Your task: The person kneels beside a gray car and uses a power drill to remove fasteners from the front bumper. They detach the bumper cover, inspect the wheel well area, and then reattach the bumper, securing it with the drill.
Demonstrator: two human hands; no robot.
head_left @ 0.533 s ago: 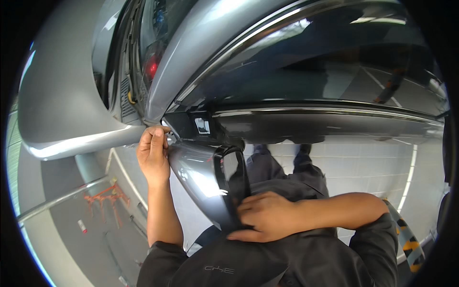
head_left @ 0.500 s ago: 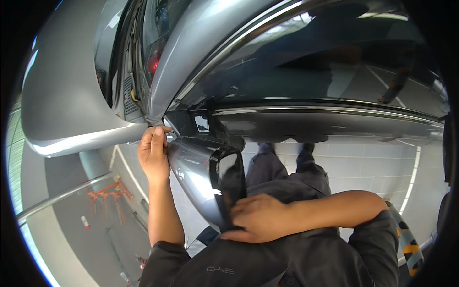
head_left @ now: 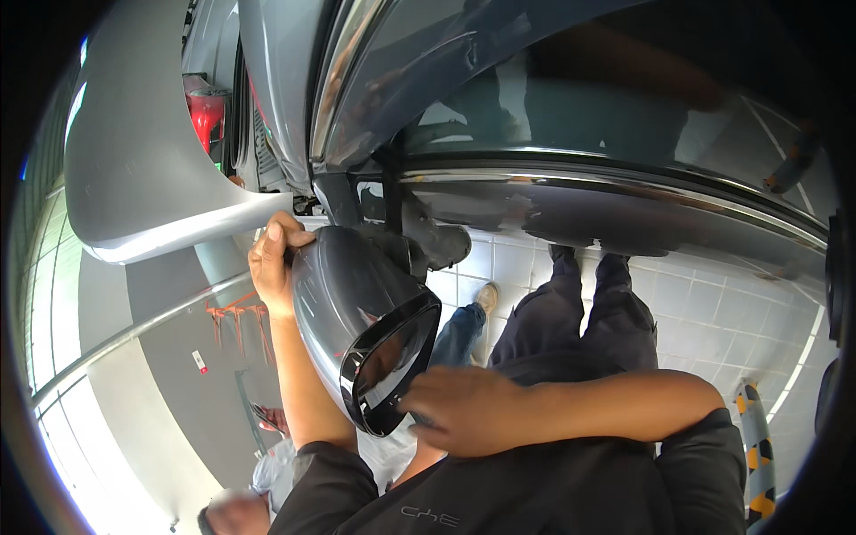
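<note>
The side mirror (head_left: 334,290) sits at the front corner of the car door (head_left: 580,214), its grey painted housing rounded at the top and its long axis running down the view, leaning a little right, from the door toward the person's body. Its narrower, domed end points up to the car; the wider end, framed by a glossy black rim (head_left: 354,373), points down and right, so the mirror glass (head_left: 385,361) faces toward the lower right. The left hand (head_left: 281,254) is at the housing's upper left edge, thumb and forefinger close together and the other fingers curled; whether they pinch anything is hidden. The right hand (head_left: 459,408) is blurred, half closed, its bent fingertips at the lower right of the rim, and I cannot tell whether it grips. Just above the housing is a black mount panel (head_left: 357,198), with a dark rounded piece (head_left: 446,247) to its right. A bright trim strip (head_left: 624,176) runs along the door under the dark window (head_left: 580,98), and the grey front fender (head_left: 134,169) spreads to the upper left. Farther out are pale floor tiles (head_left: 704,308), a denim leg (head_left: 457,337) beyond the mirror, another person (head_left: 278,473) at lower left, and a striped post (head_left: 758,455) at right.
</note>
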